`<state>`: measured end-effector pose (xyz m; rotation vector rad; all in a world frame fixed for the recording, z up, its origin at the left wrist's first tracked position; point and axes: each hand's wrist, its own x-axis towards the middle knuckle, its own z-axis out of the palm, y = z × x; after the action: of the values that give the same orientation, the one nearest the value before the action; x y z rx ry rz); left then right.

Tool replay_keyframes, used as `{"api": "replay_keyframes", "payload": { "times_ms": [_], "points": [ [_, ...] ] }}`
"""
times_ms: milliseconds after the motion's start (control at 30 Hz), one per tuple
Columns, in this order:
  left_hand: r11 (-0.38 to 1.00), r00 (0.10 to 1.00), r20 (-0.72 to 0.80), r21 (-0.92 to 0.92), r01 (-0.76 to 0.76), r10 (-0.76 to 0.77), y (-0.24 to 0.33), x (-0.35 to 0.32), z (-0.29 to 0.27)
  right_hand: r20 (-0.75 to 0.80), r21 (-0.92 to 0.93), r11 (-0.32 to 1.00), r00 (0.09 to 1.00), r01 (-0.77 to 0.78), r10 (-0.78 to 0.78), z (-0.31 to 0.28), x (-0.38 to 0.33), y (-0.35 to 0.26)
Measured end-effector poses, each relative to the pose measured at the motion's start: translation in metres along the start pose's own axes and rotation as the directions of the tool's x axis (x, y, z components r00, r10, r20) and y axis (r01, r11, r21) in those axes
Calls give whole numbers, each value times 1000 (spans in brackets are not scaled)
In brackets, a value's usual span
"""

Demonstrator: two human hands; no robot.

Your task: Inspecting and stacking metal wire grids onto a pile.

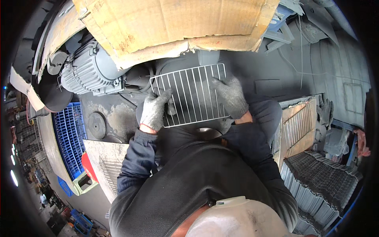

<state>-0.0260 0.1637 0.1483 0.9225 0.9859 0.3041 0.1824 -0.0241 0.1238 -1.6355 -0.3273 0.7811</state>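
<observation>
Upright and slightly tilted in front of me is a rectangular wire rack (191,95), silver, with a row of thin parallel bars. My left hand (154,110), in a grey work glove, grips its left side with the fingers curled over the edge. On the opposite side my gloved right hand (233,98) is closed round the frame near the upper right. Dark machinery and my lap show behind the bars. Part of a round, shiny metal piece (208,133) shows just below the rack; what it belongs to I cannot tell.
A large cardboard sheet (181,23) hangs over the far side. A grey electric motor (92,69) sits at far left. Stacked wire racks (321,177) stand at right, beside a rack on a board (298,124) and a spare glove (325,110). A blue plastic grid (70,136) is left.
</observation>
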Motion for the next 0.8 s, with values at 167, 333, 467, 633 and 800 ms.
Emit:
{"api": "replay_keyframes", "payload": {
  "times_ms": [167, 333, 467, 633, 800],
  "points": [
    [984, 990, 137, 181, 10, -36, -20, 15, 68, -169, 92, 996, 986, 14, 2, -72, -15, -13],
    [955, 989, 72, 277, 108, -133, -7, 5, 81, -271, 39, 999, 962, 21, -10, -69, -10, -37],
    [993, 993, 61, 64, 95, -99, -13, 11, -7, 93, -399, 898, 966, -185, 240, -23, 35, 5],
    [995, 981, 183, -66, 72, -59, 0, 17, 2, 433, -451, 693, 817, 563, -381, -75, 44, 43],
    [998, 944, 324, 11, 60, -61, -15, 16, 84, -15, 296, 948, 992, -116, 126, -93, -42, -48]
  ]
}}
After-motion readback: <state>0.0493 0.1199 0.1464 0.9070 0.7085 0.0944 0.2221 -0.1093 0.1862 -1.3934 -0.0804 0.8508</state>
